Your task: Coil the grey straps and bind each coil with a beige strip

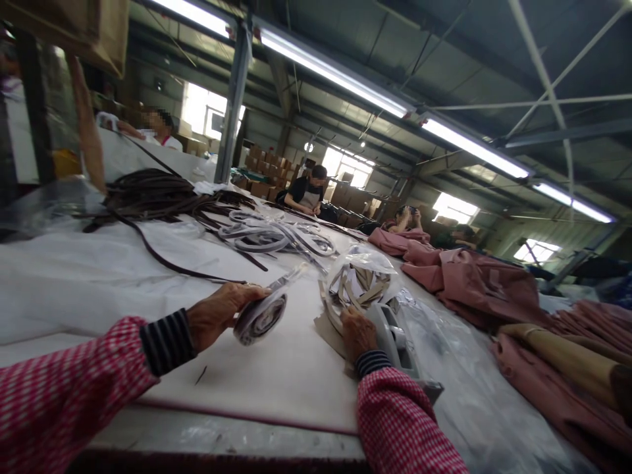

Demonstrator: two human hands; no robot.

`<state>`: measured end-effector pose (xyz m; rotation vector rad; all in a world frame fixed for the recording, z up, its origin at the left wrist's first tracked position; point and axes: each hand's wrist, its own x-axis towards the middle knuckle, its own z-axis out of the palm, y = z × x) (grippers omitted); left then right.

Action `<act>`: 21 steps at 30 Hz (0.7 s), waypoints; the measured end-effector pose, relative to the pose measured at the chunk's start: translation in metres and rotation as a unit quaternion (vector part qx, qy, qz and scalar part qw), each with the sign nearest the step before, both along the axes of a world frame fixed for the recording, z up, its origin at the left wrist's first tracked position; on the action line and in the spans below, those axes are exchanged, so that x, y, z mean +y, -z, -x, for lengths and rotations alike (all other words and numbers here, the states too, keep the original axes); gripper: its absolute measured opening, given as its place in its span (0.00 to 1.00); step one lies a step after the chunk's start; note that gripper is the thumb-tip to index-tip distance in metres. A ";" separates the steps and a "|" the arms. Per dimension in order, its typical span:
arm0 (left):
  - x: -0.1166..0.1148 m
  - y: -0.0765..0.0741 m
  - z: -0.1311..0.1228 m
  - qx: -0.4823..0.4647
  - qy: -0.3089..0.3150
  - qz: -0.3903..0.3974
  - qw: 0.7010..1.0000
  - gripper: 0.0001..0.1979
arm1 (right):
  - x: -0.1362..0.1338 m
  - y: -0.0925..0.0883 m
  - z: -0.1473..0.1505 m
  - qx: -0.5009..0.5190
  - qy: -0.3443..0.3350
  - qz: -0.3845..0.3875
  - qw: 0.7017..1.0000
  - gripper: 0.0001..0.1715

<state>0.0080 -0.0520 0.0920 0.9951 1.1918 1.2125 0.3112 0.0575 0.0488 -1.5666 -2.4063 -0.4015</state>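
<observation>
My left hand (224, 313) is closed on the edge of a coiled strip roll (263, 318), dark and grey, in clear plastic. The roll is held on its side above the white table surface (291, 382). To the right, my right hand (359, 332) has curled fingers at the near edge of a clear bag of beige strips (360, 286). What those fingers grip, if anything, is hidden. A grey tape dispenser (390, 336) stands just right of that hand. Beneath the hand lies a flat beige piece (330, 332).
Dark brown strips (153, 194) are heaped at the back left, with looped grey strips (266, 234) beside them. White sheeting (99, 276) covers the left. Pink fabric pieces (474, 283) and clear plastic sheeting (474, 368) lie on the right. A person (306, 194) works at the far end.
</observation>
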 end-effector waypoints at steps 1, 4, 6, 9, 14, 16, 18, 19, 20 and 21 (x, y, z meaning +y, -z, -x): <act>-0.001 0.000 -0.001 -0.004 0.001 -0.002 1.000 0.22 | -0.002 -0.006 -0.001 0.006 0.003 -0.015 1.000 0.17; -0.004 -0.001 -0.006 -0.017 -0.004 0.009 1.000 0.23 | -0.017 -0.024 0.002 0.020 -0.004 -0.053 0.998 0.16; -0.006 0.000 -0.008 -0.032 0.001 0.023 0.999 0.25 | -0.037 -0.032 0.006 0.024 -0.039 -0.075 0.996 0.16; -0.006 0.005 -0.009 -0.047 0.023 0.025 0.998 0.25 | -0.073 -0.034 0.016 0.022 -0.177 -0.150 0.973 0.17; -0.007 0.013 -0.010 -0.071 0.037 0.013 0.997 0.26 | -0.119 -0.031 0.033 0.000 -0.359 -0.257 0.897 0.15; -0.011 0.012 -0.012 -0.069 0.046 0.021 0.996 0.27 | -0.125 -0.031 0.040 -0.013 -0.356 -0.272 0.894 0.14; -0.015 0.011 -0.016 -0.061 0.057 0.027 0.996 0.27 | -0.125 -0.032 0.046 -0.023 -0.354 -0.279 0.893 0.14; -0.018 0.010 -0.018 -0.055 0.063 0.026 0.996 0.27 | -0.124 -0.032 0.050 -0.027 -0.358 -0.280 0.891 0.14; -0.020 0.009 -0.020 -0.047 0.070 0.022 0.996 0.27 | -0.123 -0.031 0.053 -0.029 -0.362 -0.280 0.889 0.15; -0.021 0.009 -0.022 -0.037 0.076 0.014 0.996 0.27 | -0.122 -0.031 0.056 -0.031 -0.365 -0.279 0.888 0.15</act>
